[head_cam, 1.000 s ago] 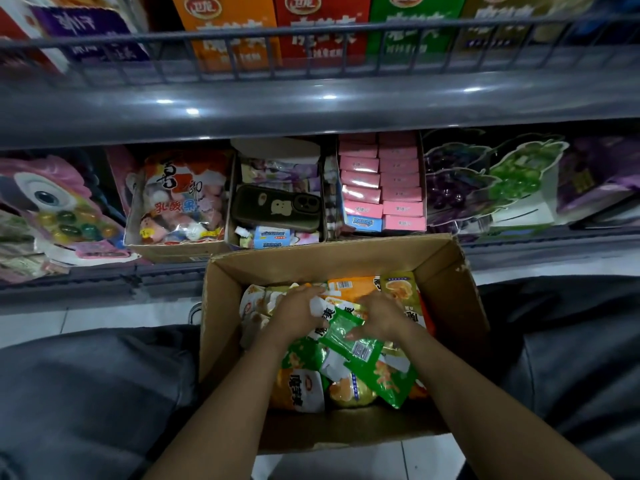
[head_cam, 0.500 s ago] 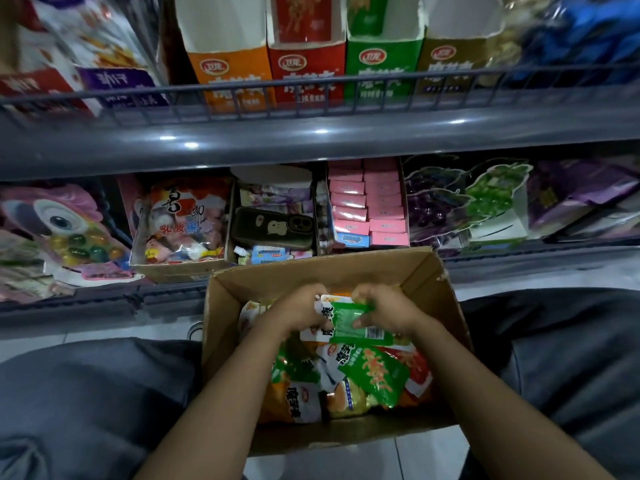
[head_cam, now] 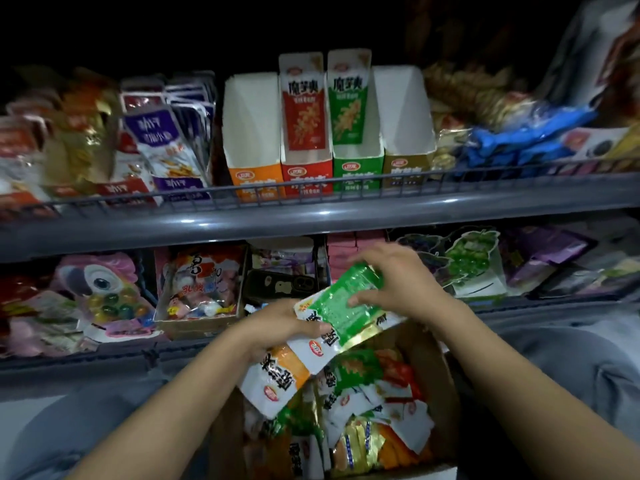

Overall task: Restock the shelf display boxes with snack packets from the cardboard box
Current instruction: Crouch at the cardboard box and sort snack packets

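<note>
Mid-restock — my left hand grips a stack of pkts incl. the orange packet, right hand pinches the green packet above the cardboard box. Next, I reckon: lift to the green display box on the upper shelf, slot upright.

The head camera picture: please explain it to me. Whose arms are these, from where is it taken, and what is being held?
The camera sits on a person's head and looks forward and down, so the arms are that person's own. The left hand grips several snack packets. The right hand holds a green packet on top of them. Below is the open cardboard box, full of packets. On the upper shelf stand four display boxes: orange, red, green and gold. The orange and gold ones look empty.
</note>
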Motion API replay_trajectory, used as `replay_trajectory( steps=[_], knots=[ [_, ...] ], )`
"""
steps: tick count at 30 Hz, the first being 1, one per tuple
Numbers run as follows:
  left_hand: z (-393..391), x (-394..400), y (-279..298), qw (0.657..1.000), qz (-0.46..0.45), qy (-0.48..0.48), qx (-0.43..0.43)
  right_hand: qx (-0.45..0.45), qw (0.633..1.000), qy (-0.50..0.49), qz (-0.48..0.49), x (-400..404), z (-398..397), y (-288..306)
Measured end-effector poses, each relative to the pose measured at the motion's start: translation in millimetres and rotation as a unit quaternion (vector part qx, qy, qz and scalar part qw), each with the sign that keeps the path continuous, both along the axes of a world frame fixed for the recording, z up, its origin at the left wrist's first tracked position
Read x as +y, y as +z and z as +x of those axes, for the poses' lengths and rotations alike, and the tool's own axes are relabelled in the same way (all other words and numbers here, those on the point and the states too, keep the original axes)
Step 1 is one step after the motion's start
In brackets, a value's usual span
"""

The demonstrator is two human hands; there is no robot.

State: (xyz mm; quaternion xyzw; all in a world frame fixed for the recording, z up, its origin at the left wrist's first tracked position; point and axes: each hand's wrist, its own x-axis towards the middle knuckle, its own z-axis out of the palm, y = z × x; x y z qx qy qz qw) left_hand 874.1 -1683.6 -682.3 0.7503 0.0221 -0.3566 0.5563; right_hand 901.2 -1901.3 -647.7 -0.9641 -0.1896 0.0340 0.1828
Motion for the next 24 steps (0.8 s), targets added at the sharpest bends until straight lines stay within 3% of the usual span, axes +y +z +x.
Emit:
replay_trajectory(
  steps=[2, 4, 6, 12, 17, 21, 24],
  knots=[
    [-8.5, 1.8, 14.5, 0.992, -0.097, 0.075, 0.01, -0.065, 0.992, -0.05, 0.097, 1.9, -6.6, 15.5],
    [-16.9, -0.9, 28.5, 0.971, -0.191, 0.138, 0.021, -0.008, 0.96, -0.08, 0.267, 7.2, -14.8, 27.5],
    [-22.5, -4.2, 39.3, 0.956, -0.234, 0.179, 0.013, 0.056, 0.922, -0.091, 0.371, 15.0, -20.3, 32.3],
    [-28.6, -13.5, 61.3, 0.943, -0.263, 0.2, -0.03, 0.003, 0.898, -0.145, 0.415, 36.2, -20.8, 37.2],
    [-28.2, -16.2, 67.2, 0.928, -0.299, 0.222, -0.031, 0.027, 0.898, -0.136, 0.418, 40.9, -11.9, 36.9],
    [-23.7, -15.6, 75.7, 0.896, -0.357, 0.264, -0.017, 0.084, 0.863, -0.101, 0.488, 37.5, -1.5, 49.4],
    [-18.3, -14.3, 84.4, 0.885, -0.369, 0.281, -0.043, 0.021, 0.892, -0.107, 0.439, 39.4, 3.4, 62.8]
  ],
)
